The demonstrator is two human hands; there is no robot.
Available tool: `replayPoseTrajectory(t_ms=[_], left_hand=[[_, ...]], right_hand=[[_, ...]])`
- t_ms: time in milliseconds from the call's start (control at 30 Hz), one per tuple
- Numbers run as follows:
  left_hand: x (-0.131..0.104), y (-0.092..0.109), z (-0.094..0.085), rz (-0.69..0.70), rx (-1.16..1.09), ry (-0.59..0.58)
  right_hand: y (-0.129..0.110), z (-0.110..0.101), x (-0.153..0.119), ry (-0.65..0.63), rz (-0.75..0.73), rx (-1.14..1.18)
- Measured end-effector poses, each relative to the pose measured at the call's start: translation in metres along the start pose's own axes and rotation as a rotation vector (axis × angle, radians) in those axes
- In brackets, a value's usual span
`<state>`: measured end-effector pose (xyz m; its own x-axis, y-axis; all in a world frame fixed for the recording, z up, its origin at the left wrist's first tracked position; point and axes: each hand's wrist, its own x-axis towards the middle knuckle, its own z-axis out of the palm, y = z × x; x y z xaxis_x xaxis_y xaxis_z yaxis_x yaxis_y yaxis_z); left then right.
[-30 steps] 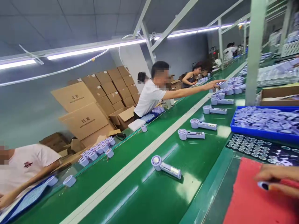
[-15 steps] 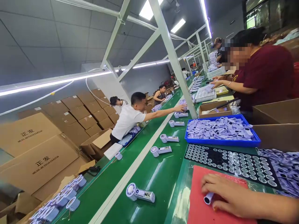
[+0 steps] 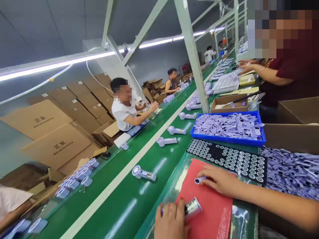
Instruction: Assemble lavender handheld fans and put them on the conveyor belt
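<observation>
My right hand [image 3: 219, 181] rests on a red mat [image 3: 211, 212], its fingers closed round a small lilac part [image 3: 199, 180] with a dark round end. At the mat's near left edge, my left hand [image 3: 170, 220] is wrapped over a lilac fan body; its handle end [image 3: 193, 206], with silvery innards showing, sticks out to the right, slightly blurred. The fan's head is hidden under my left fingers. Just beyond the mat lies a black sheet [image 3: 216, 153] with rows of round pale-rimmed discs, several of them gone from its middle.
Lilac fans, one nearest [image 3: 144, 173], lie along the green conveyor [image 3: 119, 196] on my left. A blue tray [image 3: 228, 141] of lilac parts stands beyond the sheet. More parts [image 3: 294, 172] are heaped at right. Two people work nearby, across the belt and at the upper right.
My left hand has come into view with a fan body at the mat. The view has shifted. The person across the belt has drawn back an outstretched arm. My right hand still holds the small part.
</observation>
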<state>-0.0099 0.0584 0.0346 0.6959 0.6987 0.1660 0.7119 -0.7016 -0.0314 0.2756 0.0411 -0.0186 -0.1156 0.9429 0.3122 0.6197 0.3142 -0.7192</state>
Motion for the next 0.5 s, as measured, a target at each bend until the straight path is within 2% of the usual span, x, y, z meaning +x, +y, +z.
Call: replayPoseTrajectory(t_ms=[200, 400, 500], left_hand=[[-0.016, -0.009, -0.01, -0.148, -0.231, -0.17], [-0.015, 0.001, -0.011, -0.168, -0.253, -0.155], [-0.015, 0.0, -0.008, -0.145, -0.283, -0.117]], right_hand=[[-0.012, -0.006, -0.002, -0.023, -0.049, 0.024], [-0.017, -0.004, 0.003, -0.079, -0.121, -0.081], [-0.033, -0.003, 0.007, -0.112, -0.097, -0.054]])
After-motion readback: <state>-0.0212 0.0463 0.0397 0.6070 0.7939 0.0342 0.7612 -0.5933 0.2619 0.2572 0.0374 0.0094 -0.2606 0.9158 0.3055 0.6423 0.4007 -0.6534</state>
